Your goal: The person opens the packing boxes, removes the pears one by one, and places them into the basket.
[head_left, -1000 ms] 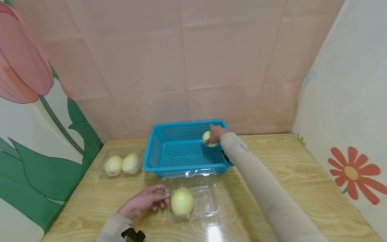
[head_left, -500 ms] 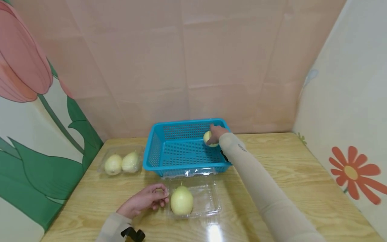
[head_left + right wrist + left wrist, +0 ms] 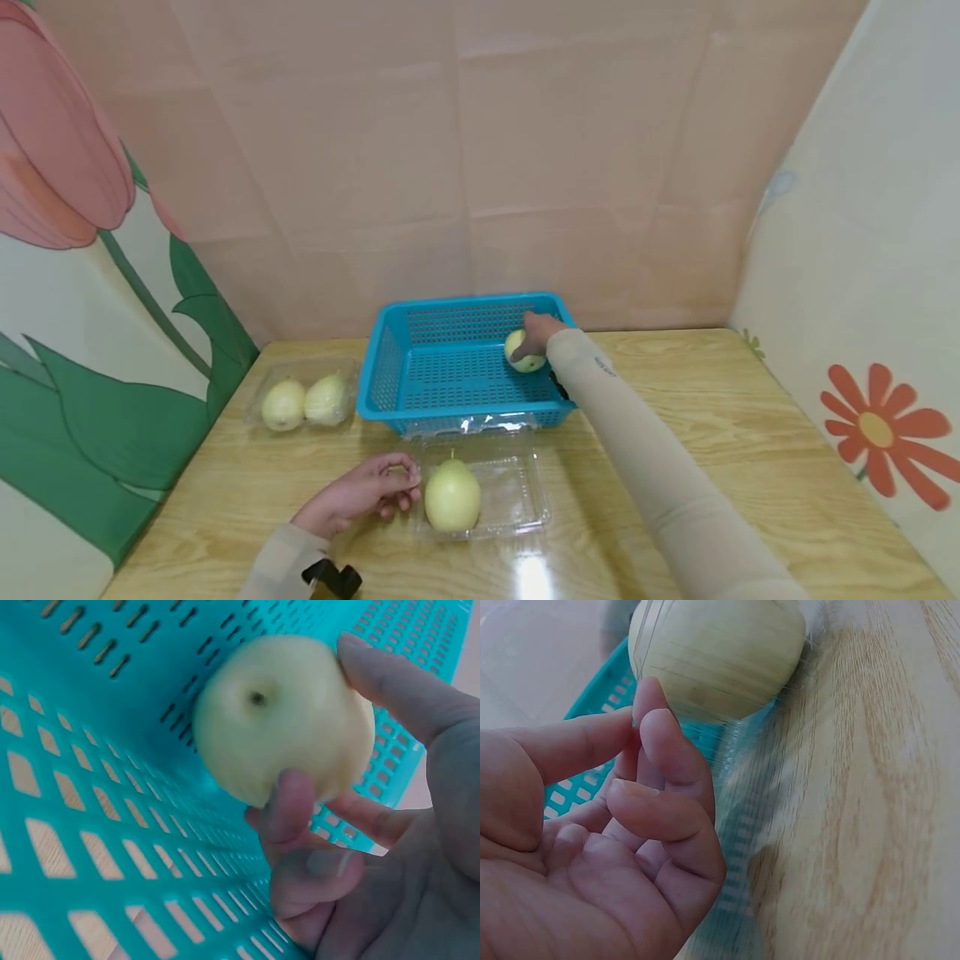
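Note:
In the head view, my right hand (image 3: 538, 335) reaches into the blue plastic basket (image 3: 390, 415) and grips a pale yellow pear (image 3: 516, 343) near its right end. The right wrist view shows thumb and fingers around that pear (image 3: 277, 712), close to the perforated basket wall (image 3: 127, 795). My left hand (image 3: 367, 493) pinches the left edge of a clear plastic box (image 3: 517, 500) between thumb and index finger. One yellow-green pear (image 3: 452, 497) stands in this box's left half, its stem up. Through the plastic, the left wrist view shows that pear (image 3: 712, 660) just beyond my fingertips.
Left of the basket, another clear plastic box (image 3: 258, 392) holds two pears (image 3: 283, 406). The raised flap of the near box overlaps the basket's front side in the head view. A wooden table (image 3: 675, 408) carries everything, with a pinkish covered wall (image 3: 465, 167) behind.
My right hand and its pear have shifted slightly lower and nearer within the basket. The left hand keeps its pinch on the box, and the head view has shifted a little.

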Motion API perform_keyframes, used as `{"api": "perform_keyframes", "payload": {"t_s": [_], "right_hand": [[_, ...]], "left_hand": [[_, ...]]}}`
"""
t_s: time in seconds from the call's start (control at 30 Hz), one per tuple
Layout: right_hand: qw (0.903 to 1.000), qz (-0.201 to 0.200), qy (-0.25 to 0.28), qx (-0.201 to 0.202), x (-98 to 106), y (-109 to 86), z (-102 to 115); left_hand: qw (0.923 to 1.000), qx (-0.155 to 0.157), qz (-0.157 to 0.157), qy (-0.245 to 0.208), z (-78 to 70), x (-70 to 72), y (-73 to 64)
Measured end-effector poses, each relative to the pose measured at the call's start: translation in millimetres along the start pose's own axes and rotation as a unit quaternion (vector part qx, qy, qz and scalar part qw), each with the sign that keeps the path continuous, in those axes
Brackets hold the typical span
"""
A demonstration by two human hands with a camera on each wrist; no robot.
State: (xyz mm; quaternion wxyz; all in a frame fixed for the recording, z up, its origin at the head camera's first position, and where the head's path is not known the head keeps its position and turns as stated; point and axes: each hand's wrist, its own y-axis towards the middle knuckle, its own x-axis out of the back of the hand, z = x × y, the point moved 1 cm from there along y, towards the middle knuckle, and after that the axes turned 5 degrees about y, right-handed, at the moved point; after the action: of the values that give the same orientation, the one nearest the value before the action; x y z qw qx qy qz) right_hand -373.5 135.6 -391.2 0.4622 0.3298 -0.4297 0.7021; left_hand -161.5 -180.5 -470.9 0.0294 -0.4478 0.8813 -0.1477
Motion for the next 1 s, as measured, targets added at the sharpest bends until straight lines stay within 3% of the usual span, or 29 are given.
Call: {"api": "perform_keyframes", "payload": {"t_s": [0.63, 0.8, 1.0], "right_hand": [[0.9967, 0.029, 0.057, 0.05, 33, -18.5, -4], [0.9942, 0.037, 0.068, 0.074, 48, -37.5, -7], [0.9909, 0.018, 0.046, 0.125, 50, -67.9, -10]], "left_hand": [[0.9999, 0.002, -0.013, 0.004, -2.7, 1.0, 2.2], [0.9999, 0.0, -0.013, 0.007, -3.4, 0.5, 3.0], [1.0, 0.002, -0.006, -0.002, -3.8, -2.2, 0.5]]}}
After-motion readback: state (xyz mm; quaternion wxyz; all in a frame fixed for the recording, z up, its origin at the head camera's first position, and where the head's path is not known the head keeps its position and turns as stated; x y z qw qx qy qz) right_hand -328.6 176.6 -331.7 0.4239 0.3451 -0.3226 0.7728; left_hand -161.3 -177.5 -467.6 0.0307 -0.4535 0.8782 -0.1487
